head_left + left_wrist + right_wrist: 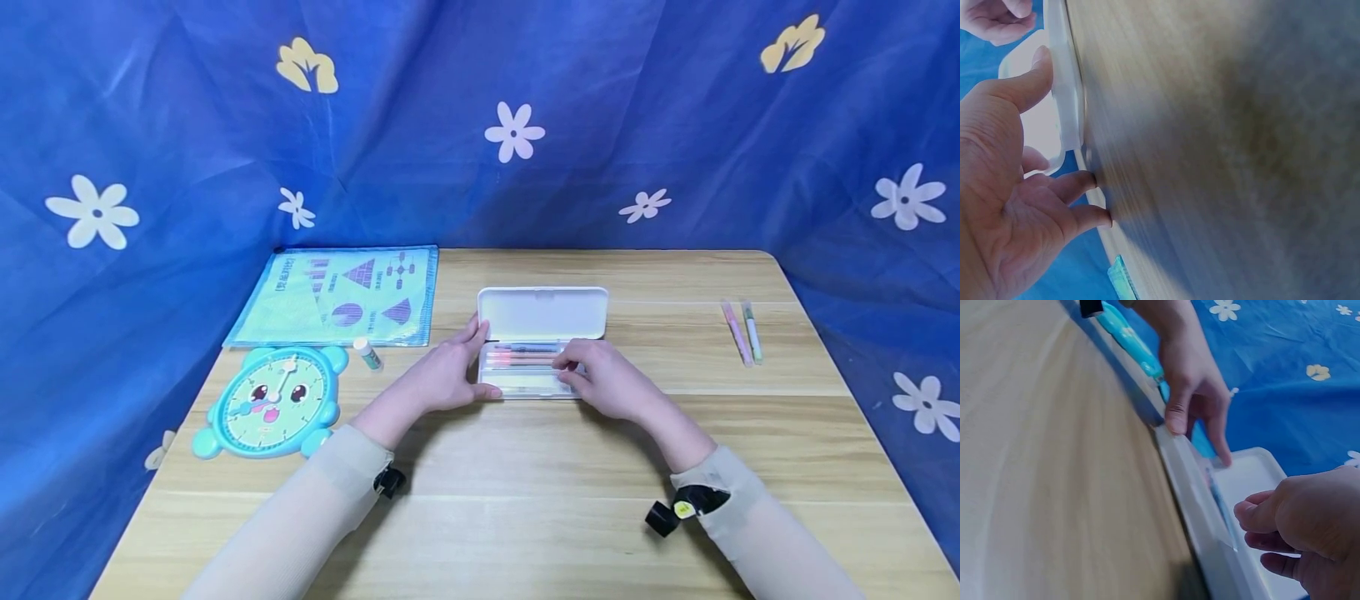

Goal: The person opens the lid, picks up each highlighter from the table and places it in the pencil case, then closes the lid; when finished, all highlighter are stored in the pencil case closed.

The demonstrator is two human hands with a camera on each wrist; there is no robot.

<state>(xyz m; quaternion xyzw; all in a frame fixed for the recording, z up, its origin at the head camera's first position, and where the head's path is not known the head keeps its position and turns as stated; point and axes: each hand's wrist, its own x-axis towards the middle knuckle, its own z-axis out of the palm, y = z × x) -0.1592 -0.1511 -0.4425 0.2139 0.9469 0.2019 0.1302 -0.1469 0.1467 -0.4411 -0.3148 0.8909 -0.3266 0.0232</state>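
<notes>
A white pencil case (543, 312) stands on the table with its lid raised, several pens (517, 357) lying inside, some of them pinkish. My left hand (450, 371) holds the case by its left end, thumb at the front corner and fingers towards the lid; the right wrist view shows this left hand (1200, 394) too. Over the right part of the case is my right hand (603, 379), its fingers bent at the pens' right ends. In the right wrist view the right hand (1316, 525) hides whatever may be between its fingertips.
Two markers (737, 333), one pink and one pale with a green end, lie at the table's right. A glue stick (367, 353), a blue toy clock (273, 404) and a pale green zip pouch (337, 296) lie at the left. Behind hangs a blue flowered cloth (420, 125).
</notes>
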